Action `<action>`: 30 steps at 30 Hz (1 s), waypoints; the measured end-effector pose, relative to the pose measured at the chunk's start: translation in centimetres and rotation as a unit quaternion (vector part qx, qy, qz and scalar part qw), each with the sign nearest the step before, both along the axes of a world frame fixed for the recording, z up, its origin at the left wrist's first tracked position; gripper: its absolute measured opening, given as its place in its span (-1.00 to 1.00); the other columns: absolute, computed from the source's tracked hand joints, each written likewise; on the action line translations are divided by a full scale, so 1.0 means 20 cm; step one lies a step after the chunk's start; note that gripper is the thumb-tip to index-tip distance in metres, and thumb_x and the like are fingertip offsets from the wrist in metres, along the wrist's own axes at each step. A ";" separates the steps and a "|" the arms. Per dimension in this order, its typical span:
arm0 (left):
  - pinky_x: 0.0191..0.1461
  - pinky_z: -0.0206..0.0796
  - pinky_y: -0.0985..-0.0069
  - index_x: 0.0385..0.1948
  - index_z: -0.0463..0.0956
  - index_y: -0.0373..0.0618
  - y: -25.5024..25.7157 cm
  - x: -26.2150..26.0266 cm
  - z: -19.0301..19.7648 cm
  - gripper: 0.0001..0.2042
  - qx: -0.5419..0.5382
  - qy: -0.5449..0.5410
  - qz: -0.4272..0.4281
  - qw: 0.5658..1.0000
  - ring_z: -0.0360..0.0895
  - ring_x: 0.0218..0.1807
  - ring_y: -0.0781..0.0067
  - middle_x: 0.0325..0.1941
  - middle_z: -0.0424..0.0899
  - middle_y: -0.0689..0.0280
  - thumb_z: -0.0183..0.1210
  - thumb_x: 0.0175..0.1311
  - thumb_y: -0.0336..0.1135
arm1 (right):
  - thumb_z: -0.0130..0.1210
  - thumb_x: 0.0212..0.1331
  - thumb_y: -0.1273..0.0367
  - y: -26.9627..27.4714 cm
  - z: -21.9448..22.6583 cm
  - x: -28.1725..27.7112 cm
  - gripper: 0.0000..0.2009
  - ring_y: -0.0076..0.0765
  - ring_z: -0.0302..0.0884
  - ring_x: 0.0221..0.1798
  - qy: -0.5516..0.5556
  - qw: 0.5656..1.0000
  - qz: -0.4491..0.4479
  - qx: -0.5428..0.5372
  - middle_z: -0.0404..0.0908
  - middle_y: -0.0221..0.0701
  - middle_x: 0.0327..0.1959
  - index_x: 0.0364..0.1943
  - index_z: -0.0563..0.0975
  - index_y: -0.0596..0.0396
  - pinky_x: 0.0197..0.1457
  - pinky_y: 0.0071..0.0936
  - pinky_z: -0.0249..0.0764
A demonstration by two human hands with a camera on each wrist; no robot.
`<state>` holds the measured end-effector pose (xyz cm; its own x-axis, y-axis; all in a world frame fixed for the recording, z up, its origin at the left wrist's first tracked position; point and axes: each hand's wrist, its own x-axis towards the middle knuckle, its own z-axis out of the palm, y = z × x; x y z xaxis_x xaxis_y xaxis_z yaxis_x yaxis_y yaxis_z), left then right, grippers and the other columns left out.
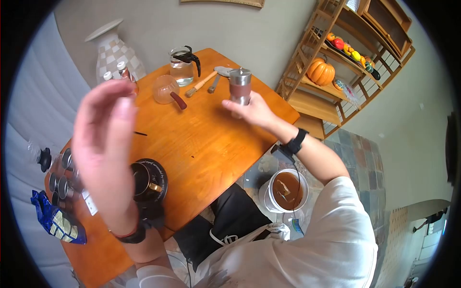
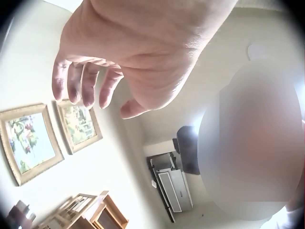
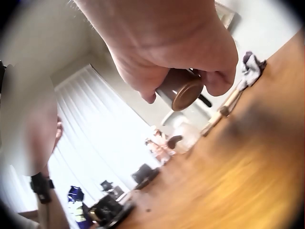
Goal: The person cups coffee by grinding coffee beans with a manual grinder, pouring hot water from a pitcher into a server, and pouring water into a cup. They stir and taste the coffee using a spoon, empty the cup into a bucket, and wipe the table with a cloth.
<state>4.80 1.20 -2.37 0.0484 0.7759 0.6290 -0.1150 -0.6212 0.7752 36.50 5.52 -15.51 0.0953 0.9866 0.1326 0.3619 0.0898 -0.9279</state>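
Observation:
My right hand [image 1: 258, 111] grips a manual coffee grinder [image 1: 240, 88], a steel cylinder with a brown band and a small knob on top, held over the far right of the table. From the right wrist view the grinder's round brown base [image 3: 187, 97] shows between thumb and fingers. My left hand [image 1: 103, 144] is raised high over the table's left side, near the head camera. In the left wrist view its fingers [image 2: 89, 86] hang loosely bent and hold nothing. Below it, partly covered, a black cup [image 1: 142, 178] with a gold handle stands on a dark round mat [image 1: 162, 180].
At the table's far end stand a glass pitcher [image 1: 181, 74] of water, a clear round vessel [image 1: 163, 90] with a brown handle, and a wooden-handled brush [image 1: 200, 85]. A blue bag [image 1: 57, 221] sits at the left edge. On the floor, a white bucket [image 1: 265, 197] holds brown liquid.

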 end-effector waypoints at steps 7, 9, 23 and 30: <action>0.11 0.41 0.44 0.04 0.52 -0.37 -0.01 -0.26 0.06 -0.71 0.040 -0.091 0.021 0.995 0.53 0.03 0.38 0.04 0.59 0.09 0.06 0.48 -0.33 | 0.48 0.10 0.28 0.37 -0.12 0.32 -0.61 -0.57 0.54 -0.42 -0.009 0.993 -0.103 -0.055 0.63 -0.48 -0.39 -0.08 0.55 0.10 -0.34 -0.49 0.47; 0.12 0.39 0.44 0.06 0.51 -0.36 -0.01 -0.30 0.06 -0.71 0.047 -0.096 0.016 0.994 0.52 0.03 0.37 0.04 0.58 0.08 0.02 0.49 -0.33 | 0.50 0.06 0.29 0.42 -0.09 0.33 -0.58 -0.55 0.55 -0.39 -0.033 0.988 -0.121 -0.094 0.63 -0.47 -0.35 -0.05 0.55 0.08 -0.35 -0.48 0.48; 0.19 0.27 0.37 0.08 0.43 -0.32 0.02 -0.48 0.06 -0.67 0.064 -0.112 -0.003 0.992 0.41 0.08 0.34 0.11 0.46 0.06 -0.09 0.53 -0.25 | 0.54 -0.03 0.27 0.70 -0.21 0.34 -0.43 -0.41 0.60 -0.14 -0.108 0.975 -0.136 -0.135 0.60 -0.36 -0.06 0.08 0.54 0.11 -0.35 -0.47 0.67; 0.19 0.21 0.31 0.15 0.39 -0.34 -0.01 -0.59 0.06 -0.62 0.079 -0.116 0.054 0.989 0.34 0.11 0.29 0.15 0.39 0.05 -0.13 0.51 -0.23 | 0.40 0.10 0.27 0.57 -0.06 0.25 -0.56 -0.25 0.61 -0.07 -0.261 0.930 -0.252 0.056 0.62 -0.27 -0.06 0.01 0.53 0.20 -0.02 -0.31 0.57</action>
<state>-6.97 0.93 -1.17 -0.1890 0.6597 0.7274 -0.2035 -0.7510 0.6282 41.45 16.97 -16.73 0.4365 0.8108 0.3900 0.7826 -0.1282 -0.6092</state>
